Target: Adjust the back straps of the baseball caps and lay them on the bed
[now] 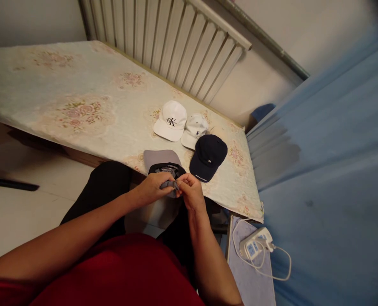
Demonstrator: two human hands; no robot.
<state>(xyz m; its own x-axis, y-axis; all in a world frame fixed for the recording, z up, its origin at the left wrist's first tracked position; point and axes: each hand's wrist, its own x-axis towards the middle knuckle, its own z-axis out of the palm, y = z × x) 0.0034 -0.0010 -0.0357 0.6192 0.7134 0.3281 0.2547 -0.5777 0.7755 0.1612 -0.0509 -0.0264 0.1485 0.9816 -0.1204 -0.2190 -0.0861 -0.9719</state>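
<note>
A grey cap (162,158) with a dark inside is held at the table's front edge, its brim pointing away from me and its opening turned up. My left hand (155,187) is closed on the grey strap at the cap's back. Close beside it, my right hand (190,189) pinches the same strap near its fastening; the fingers partly cover the fastening. Beyond the hands lie a white cap (171,114) with black letters, a smaller white cap (195,128) with a little dark logo, and a navy cap (209,155) with a white logo, which overlaps the smaller white one.
A floral cloth (77,114) covers the table. A radiator (166,38) stands along its back edge, and a blue curtain (319,170) hangs at the right. On a small side table (246,280) lies a white power strip (255,243) with a looped cable.
</note>
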